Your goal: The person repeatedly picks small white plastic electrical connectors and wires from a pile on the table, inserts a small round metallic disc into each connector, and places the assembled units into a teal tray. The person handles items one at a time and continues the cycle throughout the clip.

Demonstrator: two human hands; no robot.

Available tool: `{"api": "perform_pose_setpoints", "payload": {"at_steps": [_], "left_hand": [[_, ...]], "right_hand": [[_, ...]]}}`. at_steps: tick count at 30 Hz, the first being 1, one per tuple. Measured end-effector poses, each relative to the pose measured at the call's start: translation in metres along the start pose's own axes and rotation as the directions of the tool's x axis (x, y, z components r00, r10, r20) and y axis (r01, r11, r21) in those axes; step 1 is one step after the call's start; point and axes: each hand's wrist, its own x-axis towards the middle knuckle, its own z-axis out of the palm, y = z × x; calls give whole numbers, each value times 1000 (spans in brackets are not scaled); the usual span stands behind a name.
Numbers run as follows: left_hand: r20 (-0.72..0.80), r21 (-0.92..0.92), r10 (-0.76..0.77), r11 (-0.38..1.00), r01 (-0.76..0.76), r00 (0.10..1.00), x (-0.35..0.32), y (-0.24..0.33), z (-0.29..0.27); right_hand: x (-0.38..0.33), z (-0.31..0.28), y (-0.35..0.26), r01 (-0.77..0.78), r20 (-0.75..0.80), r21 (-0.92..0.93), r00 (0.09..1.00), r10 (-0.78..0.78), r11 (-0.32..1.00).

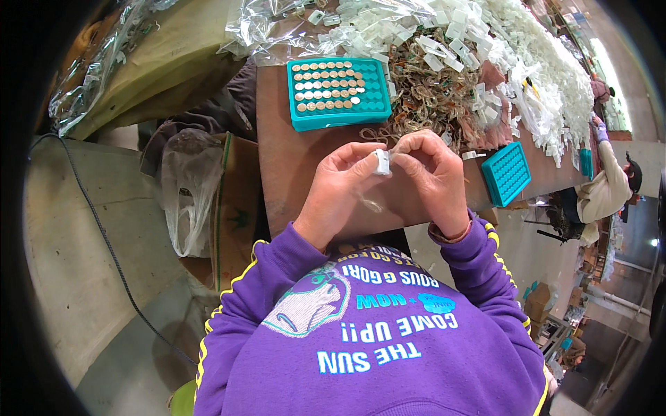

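Nearest the camera is the person's purple sweatshirt (368, 347) with yellow piping along the sleeves, both forearms rising from it over the near edge of the brown counter (291, 173). The left hand (340, 187) has its grip pressed together on a small white plastic piece (382, 161), thumb and forefinger pinching it from the left side. The right hand (430, 173) meets it from the other side, its fingertips closed tight against the same piece; whether they also pinch something thin of their own cannot be told. The piece sits in the air between the two hands, just above the counter, near its middle. A thin clear loop (372, 205) shows below the hands.

To the left of the counter, a cardboard box (232, 208) stands on the floor with a clear plastic bag (187, 201) hanging at its side, and a dark cable (104, 243) runs across the concrete floor.

Beyond the hands lies a teal tray (340, 93) of small pockets, its upper rows filled with round tan and pale discs. Just to its right is a tangled heap of brownish loops (430, 97). A second, smaller teal tray (506, 173) lies tilted near the counter's right edge. Farther back, white plastic pieces (527, 62) are heaped across the counter among crumpled clear bags (291, 28). At the far right another person (607, 184) in a light top bends over the counter.
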Motion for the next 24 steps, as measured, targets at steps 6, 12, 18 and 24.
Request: {"api": "perform_pose_setpoints", "payload": {"at_steps": [6,12,18,24], "left_hand": [[-56,-17,-2,1000,1,998,-1,1,6],[-22,45,-17,999,18,1000,-1,3,4],[-72,20,-9,1000,10,997,-2,2,8],[-40,48,-4,999,6,999,-1,0,4]], "right_hand": [[-3,3,1,-10,-36,-19,999,9,1000],[-6,1,2,-100,11,54,995,100,993],[-8,0,-1,-49,49,-21,998,50,999],[-7,3,4,4,42,-79,999,-1,997]]}}
